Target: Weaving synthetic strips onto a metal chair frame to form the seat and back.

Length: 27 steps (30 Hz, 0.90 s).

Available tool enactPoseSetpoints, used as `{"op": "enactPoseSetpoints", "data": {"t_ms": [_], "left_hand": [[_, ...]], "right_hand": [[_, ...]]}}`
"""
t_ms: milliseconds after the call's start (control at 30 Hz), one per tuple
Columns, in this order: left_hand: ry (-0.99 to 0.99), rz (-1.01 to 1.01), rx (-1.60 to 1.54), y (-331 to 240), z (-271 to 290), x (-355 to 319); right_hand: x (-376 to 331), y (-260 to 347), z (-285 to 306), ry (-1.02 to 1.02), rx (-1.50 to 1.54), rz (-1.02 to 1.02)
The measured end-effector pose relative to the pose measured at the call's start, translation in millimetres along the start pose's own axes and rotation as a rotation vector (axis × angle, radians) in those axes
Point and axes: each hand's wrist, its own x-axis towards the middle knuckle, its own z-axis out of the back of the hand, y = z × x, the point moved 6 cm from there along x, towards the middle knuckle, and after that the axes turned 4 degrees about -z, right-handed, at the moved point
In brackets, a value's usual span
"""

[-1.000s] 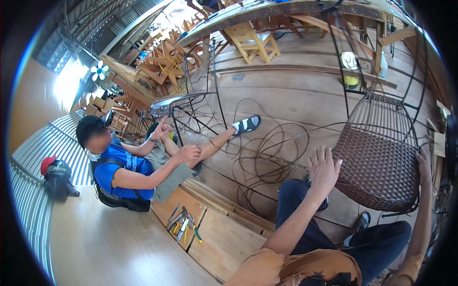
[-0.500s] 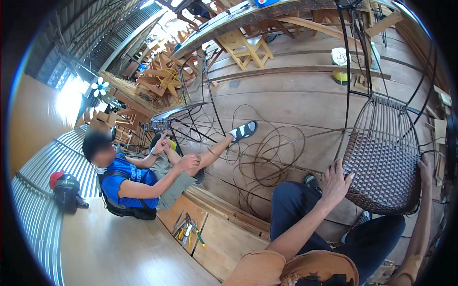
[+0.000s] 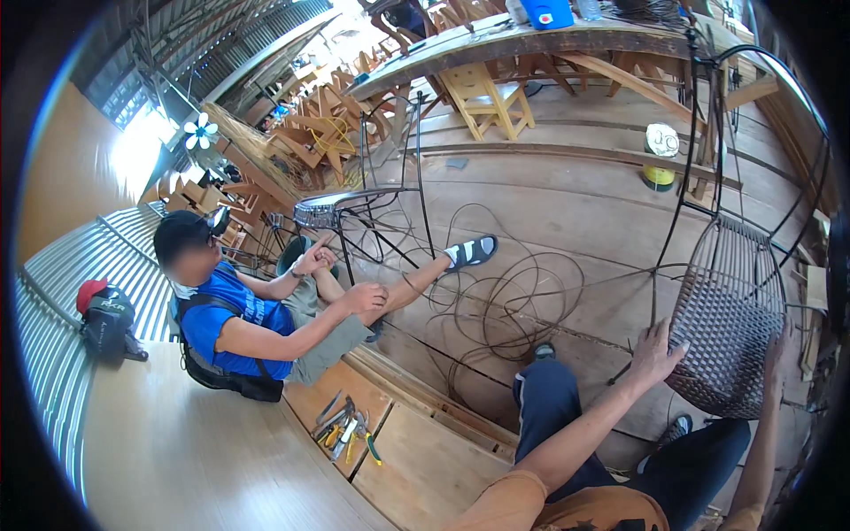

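Observation:
In front of me at the right stands a chair with a dark metal frame and a woven brown seat [image 3: 728, 347]. The weave is dense toward my side, while bare lengthwise strands show at the far part. My left hand [image 3: 655, 356] grips the seat's left edge, thumb against the weave. On the opposite edge, my right hand [image 3: 777, 356] holds the seat's side; its fingers are partly hidden. A long strand of brown weaving cane [image 3: 522, 296] runs from the chair and lies in loose coils on the floor.
At the left, a person [image 3: 239, 310] in a blue shirt sits with one leg stretched out. Pliers and other hand tools [image 3: 347, 429] lie on the wooden bench. Another metal-framed chair [image 3: 319, 212], a yellow stool [image 3: 485, 99] and a long worktable [image 3: 531, 42] stand farther off.
My view has shifted, so the chair, the bench and the person appear in slightly different places. Both hands stay on the seat's sides.

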Motion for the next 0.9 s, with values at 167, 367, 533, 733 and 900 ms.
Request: {"op": "enactPoseSetpoints", "data": {"t_ms": [167,367,533,733,900], "left_hand": [[0.284,-0.107,-0.53,5,2,18],[0.477,-0.123,-0.426,13,22,34],[0.738,0.127,-0.939,46,8,35],[0.518,0.195,-0.76,126,24,71],[0.554,-0.062,-0.384,163,23,59]], "right_hand": [[-19,82,46,0.209,0.367,-0.006],[10,184,19,0.423,0.827,-0.036],[24,256,-3,0.57,0.806,0.081],[13,291,-23,0.495,0.629,0.171],[-28,279,-14,0.355,0.815,-0.111]]}}
